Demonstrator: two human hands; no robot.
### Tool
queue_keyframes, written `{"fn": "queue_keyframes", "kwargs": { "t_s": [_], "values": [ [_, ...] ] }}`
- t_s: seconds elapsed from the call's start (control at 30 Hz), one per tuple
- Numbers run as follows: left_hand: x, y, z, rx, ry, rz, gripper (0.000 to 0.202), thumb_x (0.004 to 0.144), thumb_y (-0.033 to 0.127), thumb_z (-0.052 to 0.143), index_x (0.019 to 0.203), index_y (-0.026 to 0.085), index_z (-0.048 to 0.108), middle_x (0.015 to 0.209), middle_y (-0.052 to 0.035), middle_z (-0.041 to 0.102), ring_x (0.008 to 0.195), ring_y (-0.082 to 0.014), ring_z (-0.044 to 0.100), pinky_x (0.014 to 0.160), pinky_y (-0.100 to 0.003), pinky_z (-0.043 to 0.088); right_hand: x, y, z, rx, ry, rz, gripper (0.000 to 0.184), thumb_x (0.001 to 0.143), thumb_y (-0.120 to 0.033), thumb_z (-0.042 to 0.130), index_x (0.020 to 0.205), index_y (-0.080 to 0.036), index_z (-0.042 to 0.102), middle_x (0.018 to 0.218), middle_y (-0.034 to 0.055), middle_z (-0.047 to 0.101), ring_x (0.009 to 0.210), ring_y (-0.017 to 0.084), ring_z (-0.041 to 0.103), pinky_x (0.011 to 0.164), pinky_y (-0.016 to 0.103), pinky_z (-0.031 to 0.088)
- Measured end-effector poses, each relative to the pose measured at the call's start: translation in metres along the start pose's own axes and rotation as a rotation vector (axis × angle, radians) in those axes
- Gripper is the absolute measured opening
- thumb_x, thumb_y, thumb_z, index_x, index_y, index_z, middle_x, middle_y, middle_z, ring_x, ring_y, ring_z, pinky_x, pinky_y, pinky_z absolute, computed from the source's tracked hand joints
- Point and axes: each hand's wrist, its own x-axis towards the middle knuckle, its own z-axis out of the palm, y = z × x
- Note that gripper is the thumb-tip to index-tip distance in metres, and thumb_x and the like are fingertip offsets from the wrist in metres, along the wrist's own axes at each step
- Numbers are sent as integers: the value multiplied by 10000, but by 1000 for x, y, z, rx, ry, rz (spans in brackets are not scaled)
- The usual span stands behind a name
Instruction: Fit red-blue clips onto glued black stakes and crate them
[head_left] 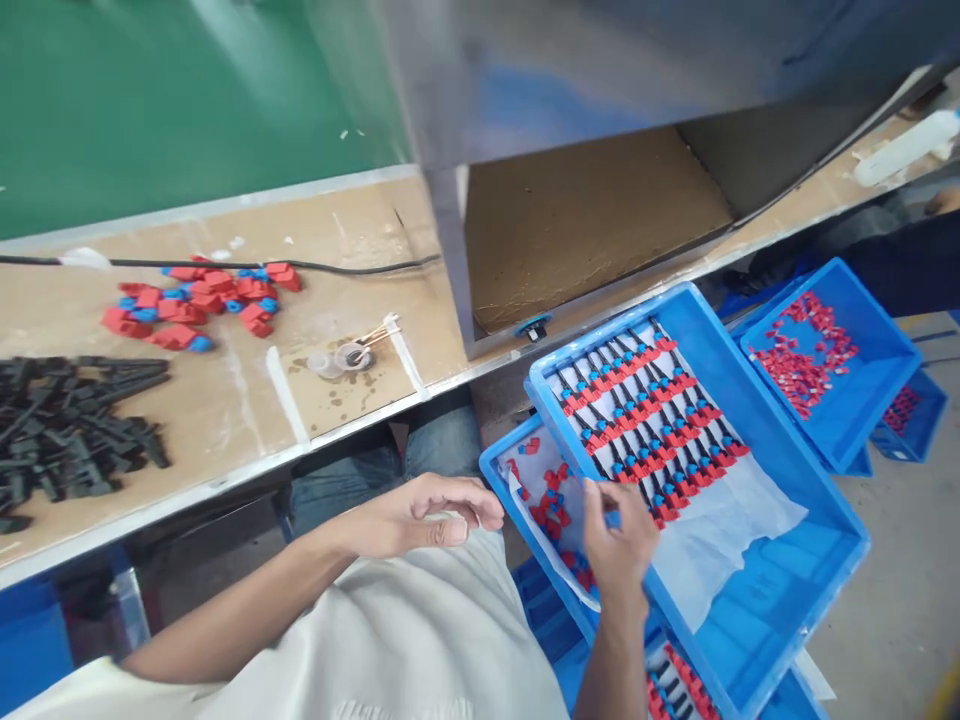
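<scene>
My left hand (424,515) hovers in front of my shirt, loosely curled, thumb and fingers apart with nothing in them. At the near wall of a blue tray (806,625), my right hand (621,535) has its fingers bent in toward the thumb; what they hold, if anything, is hidden. Rows of assembled red, blue and black parts (645,410) lie on a white sheet (705,560) in this tray, beside the right fingertips. Under its edge sits a lower blue tray (491,462) with loose red and blue pieces (551,505).
On the bench are a pile of red and blue pieces (202,300), a heap of black parts (75,425) and a small cup (352,357) with sticks. A metal machine housing (442,200) stands behind. Another blue bin (877,350) with red pieces is at right.
</scene>
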Motion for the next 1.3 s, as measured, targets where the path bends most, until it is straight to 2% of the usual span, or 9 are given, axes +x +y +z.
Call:
{"fn": "queue_keyframes", "kwargs": {
  "t_s": [0.17, 0.37, 0.57, 0.73, 0.83, 0.93, 1.03, 1.17, 1.3],
  "values": [
    [-30, -2, -8, 125, 111, 61, 544, 905, 612, 570, 1187, 161, 688, 1143, -134, 670, 1063, -245, 632, 945, -335, 480, 19, -52, 67, 162, -212, -292, 199, 983, -267, 565, 810, -197, 634, 686, -3, 635, 589, 99, 573, 597, 222, 472],
    [-58, -24, -18, 106, 365, 153, 574, 858, 638, 626, 1176, 165, 691, 1170, -134, 704, 1070, -229, 667, 970, -336, 501, 50, -91, 106, 389, -371, -643, 130, 963, -199, 599, 840, -179, 635, 686, -10, 612, 583, 97, 559, 598, 216, 446],
    [-128, -22, -80, 242, 790, 119, 431, 888, 441, 672, 1180, 124, 685, 1092, -120, 747, 984, -198, 698, 868, -268, 531, 86, -129, 147, 346, -280, -904, 168, 964, -277, 622, 827, -180, 637, 646, -12, 618, 521, 103, 562, 601, 230, 449],
    [-198, 4, -138, 582, 1234, -158, 319, 929, 225, 544, 1176, 91, 694, 931, -76, 773, 765, -145, 704, 741, -218, 520, 70, -169, 163, 456, -225, -950, 163, 949, -266, 644, 817, -171, 638, 646, 3, 639, 490, 102, 562, 584, 232, 471],
    [-222, 28, -175, 767, 1380, -272, 349, 883, 156, 533, 1177, 90, 710, 1014, -96, 772, 863, -168, 708, 791, -226, 510, 58, -188, 171, 499, -302, -964, 174, 963, -282, 622, 820, -182, 634, 653, 5, 648, 485, 107, 571, 555, 227, 482],
    [-236, 49, -207, 831, 1416, -327, 387, 820, 86, 528, 1149, 93, 731, 1063, -107, 764, 960, -197, 695, 816, -233, 494, 53, -195, 177, 514, -390, -997, 184, 976, -293, 598, 825, -193, 632, 629, -8, 630, 479, 108, 571, 532, 220, 483],
    [-239, 61, -226, 894, 1317, -398, 329, 725, 48, 582, 971, 128, 786, 922, -68, 777, 850, -197, 696, 737, -228, 486, 53, -190, 179, 519, -374, -982, 169, 959, -279, 624, 819, -188, 646, 621, -17, 631, 459, 94, 558, 520, 208, 477],
    [-231, 59, -232, 1015, 1150, -476, 147, 629, 52, 663, 703, 135, 760, 755, -81, 746, 757, -232, 676, 699, -274, 486, 54, -178, 180, 522, -281, -863, 157, 922, -256, 675, 783, -184, 659, 599, -18, 627, 442, 96, 534, 497, 225, 455],
    [-221, 41, -226, 1140, 1094, -537, 190, 641, 31, 660, 776, 128, 751, 892, -140, 748, 898, -284, 681, 756, -321, 505, 56, -173, 179, 461, -302, -817, 176, 933, -266, 662, 774, -191, 658, 595, -2, 632, 466, 116, 548, 500, 244, 451]
  ]
}}
